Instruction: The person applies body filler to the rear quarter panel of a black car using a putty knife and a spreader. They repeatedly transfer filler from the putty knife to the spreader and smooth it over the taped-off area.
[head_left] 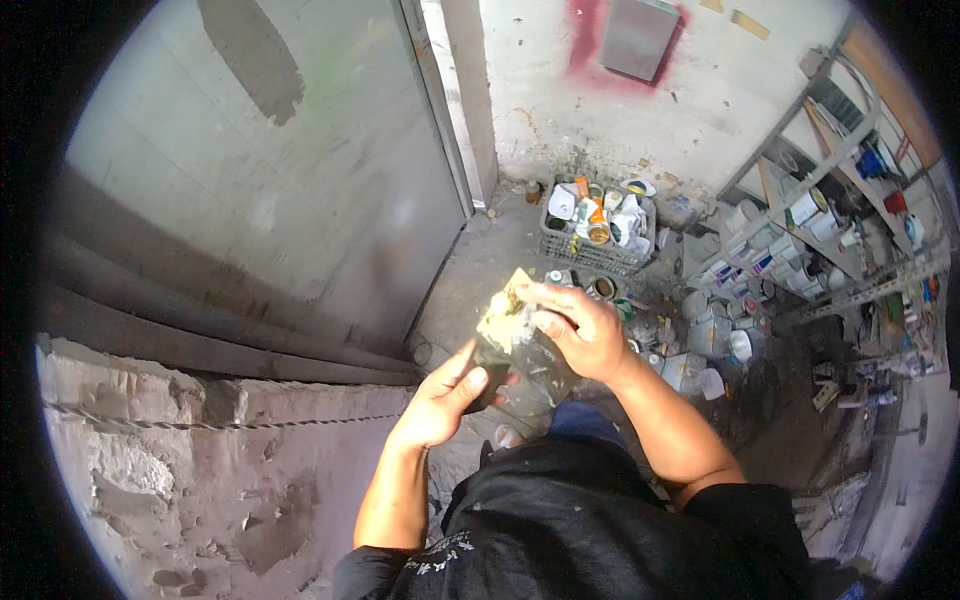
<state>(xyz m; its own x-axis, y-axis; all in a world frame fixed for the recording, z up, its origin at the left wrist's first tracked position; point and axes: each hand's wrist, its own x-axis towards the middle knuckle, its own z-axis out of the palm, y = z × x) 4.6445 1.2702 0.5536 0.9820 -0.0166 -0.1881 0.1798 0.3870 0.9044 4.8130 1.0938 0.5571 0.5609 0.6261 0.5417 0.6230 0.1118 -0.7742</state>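
Note:
My left hand is closed round the lower part of a dark, flat-looking piece, thumb on its near face. A lumpy pale-yellow mass, like putty or paste, shows at the upper end of that piece in bright light. My right hand is bent over the yellow mass from the right, fingers and thumb closed at it. Whether a thin tool lies in the right fingers cannot be made out. Both hands are held together in front of my dark shirt.
A grey crate full of used tins and rags stands by the wall. Cans crowd the floor at right, below a metal shelf of tins. A large grey panel and a peeling ledge with a twisted rod lie left.

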